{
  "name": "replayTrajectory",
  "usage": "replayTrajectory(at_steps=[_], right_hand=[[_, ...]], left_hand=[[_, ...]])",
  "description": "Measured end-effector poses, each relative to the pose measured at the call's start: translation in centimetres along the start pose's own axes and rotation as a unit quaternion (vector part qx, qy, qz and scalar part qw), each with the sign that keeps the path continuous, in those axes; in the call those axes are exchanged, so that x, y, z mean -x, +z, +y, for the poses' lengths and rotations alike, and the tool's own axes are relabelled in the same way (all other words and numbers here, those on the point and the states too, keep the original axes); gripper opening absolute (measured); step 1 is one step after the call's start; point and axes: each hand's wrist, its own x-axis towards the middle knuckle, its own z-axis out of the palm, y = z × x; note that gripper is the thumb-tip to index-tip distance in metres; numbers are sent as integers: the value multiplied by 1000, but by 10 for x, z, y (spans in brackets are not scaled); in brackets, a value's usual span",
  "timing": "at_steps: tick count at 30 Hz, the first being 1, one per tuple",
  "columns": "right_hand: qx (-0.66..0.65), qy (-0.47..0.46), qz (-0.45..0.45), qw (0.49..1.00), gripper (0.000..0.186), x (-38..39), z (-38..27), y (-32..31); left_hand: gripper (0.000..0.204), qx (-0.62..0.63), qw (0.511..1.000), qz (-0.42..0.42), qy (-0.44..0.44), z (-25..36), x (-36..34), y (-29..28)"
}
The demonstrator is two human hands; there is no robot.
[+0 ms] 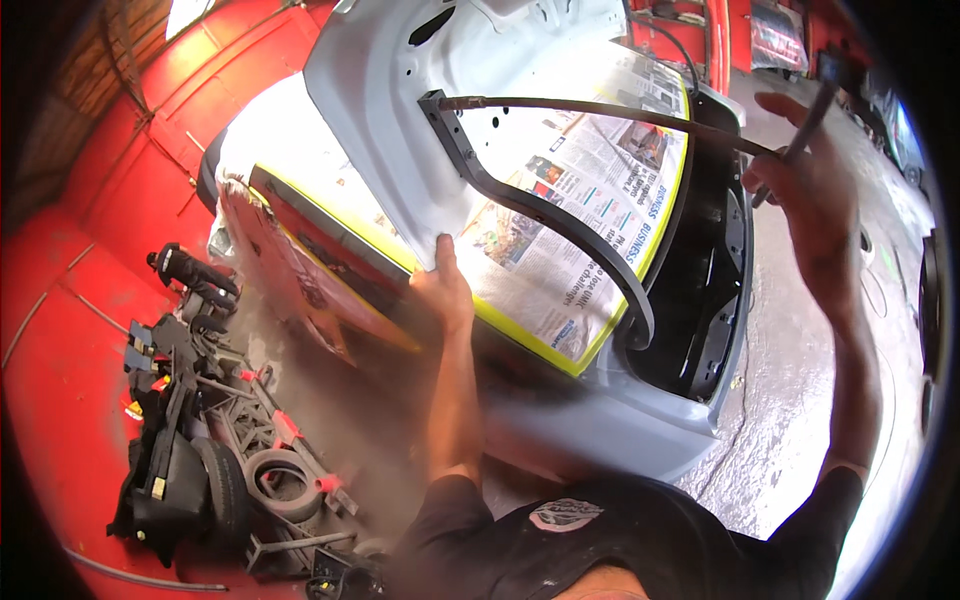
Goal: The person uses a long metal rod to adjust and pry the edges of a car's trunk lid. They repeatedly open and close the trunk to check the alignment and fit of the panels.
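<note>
My left hand (446, 292) grips the lower corner of a raised grey trunk lid (375, 110), one finger lying along its inner face. My right hand (808, 190), at the upper right, holds the crossbar of a long T-handle wrench (610, 115), with some fingers partly lifted. The wrench's shaft runs leftward to the upper end of a black curved hinge arm (545, 212), where its tip meets the bracket against the lid. Down toward the trunk opening (695, 300), the arm bends out of sight. Newspaper (590, 240) edged with yellow tape covers the rear window under the lid.
Loose car parts and a tyre (218, 485) are heaped on the floor at left, along a red wall (60, 310). The grey rear body panel (620, 430) lies close before me. A pale concrete floor (790, 330) extends along the right.
</note>
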Motion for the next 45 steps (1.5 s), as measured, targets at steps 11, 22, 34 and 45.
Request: replayTrajectory(at_steps=[11, 22, 34, 45], right_hand=[[-71, -90, 100, 988, 20, 10, 44, 33], [-161, 56, 119, 978, 32, 18, -1, 44], [-182, 103, 131, 969, 28, 19, -7, 41], [-252, 52, 138, 956, 32, 28, 11, 23]], left_hand=[[33, -109, 993, -44, -30, 12, 4, 1], [30, 40, 996, -79, 11, 29, 2, 1], [29, 17, 994, -103, 17, 37, 1, -5], [38, 31, 995, -92, 30, 40, 4, -2]])
